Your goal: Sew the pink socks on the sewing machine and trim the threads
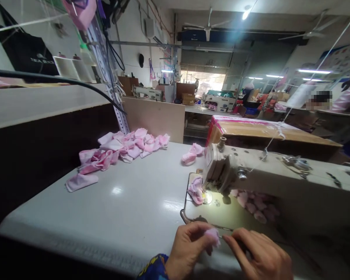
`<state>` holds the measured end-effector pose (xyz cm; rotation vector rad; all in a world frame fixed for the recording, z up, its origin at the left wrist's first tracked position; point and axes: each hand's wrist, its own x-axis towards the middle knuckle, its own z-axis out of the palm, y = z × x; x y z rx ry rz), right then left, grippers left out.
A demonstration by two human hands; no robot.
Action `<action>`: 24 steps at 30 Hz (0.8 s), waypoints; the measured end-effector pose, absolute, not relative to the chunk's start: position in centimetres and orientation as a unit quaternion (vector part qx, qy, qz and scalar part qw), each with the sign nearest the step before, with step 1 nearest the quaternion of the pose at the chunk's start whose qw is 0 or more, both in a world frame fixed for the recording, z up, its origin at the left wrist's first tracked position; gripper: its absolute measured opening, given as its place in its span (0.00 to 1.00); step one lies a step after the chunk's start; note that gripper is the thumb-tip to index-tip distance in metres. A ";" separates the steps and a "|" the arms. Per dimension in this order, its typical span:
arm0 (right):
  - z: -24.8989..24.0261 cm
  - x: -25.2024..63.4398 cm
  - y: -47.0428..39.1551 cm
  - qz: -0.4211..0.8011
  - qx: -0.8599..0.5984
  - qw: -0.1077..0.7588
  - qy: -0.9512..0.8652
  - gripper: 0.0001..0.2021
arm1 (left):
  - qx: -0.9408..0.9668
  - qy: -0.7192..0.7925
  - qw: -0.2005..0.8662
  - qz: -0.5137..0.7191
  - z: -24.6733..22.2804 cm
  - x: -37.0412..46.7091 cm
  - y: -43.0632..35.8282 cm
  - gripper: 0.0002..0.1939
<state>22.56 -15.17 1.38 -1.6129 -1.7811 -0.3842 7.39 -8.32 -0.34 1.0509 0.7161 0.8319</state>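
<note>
My left hand [189,247] is closed, pinching a small pink fabric piece [212,236] between thumb and fingers. Opposite it, my right hand [258,251] is curled with its fingertips pressed together on a thin, metal-looking tool [222,236]. The tool's tip reaches the fabric; the rest is hidden in the hand, so its exact kind does not show. Both hands are in front of the sewing machine [221,175], at the near edge of its lit bed. Another pink fabric piece [196,190] lies beside the needle area.
A heap of pink fabric pieces [128,146] lies on the left of the grey table [128,217]. Two more pieces [191,154] lie behind the machine head, and several [256,204] under its arm. A cardboard box [268,132] stands behind. Thread runs down to the machine.
</note>
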 end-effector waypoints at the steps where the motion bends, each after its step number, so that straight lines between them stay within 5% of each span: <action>1: 1.4 22.5 -15.1 -0.160 -0.612 0.351 -0.690 0.23 | 0.488 0.328 0.719 0.371 -0.3 7.3 -8.3 0.22; 10: 1.8 22.2 -14.9 -0.181 -0.582 0.359 -0.706 0.23 | 0.570 0.324 0.662 0.362 -0.3 6.9 -8.3 0.16; 16: 2.1 22.3 -14.9 -0.205 -0.561 0.356 -0.719 0.23 | 0.706 0.338 0.500 0.371 -0.5 6.8 -8.1 0.12; 24: 1.9 23.7 -15.7 -0.219 -0.584 0.359 -0.694 0.20 | 0.690 0.351 0.532 0.343 -0.4 6.6 -8.7 0.10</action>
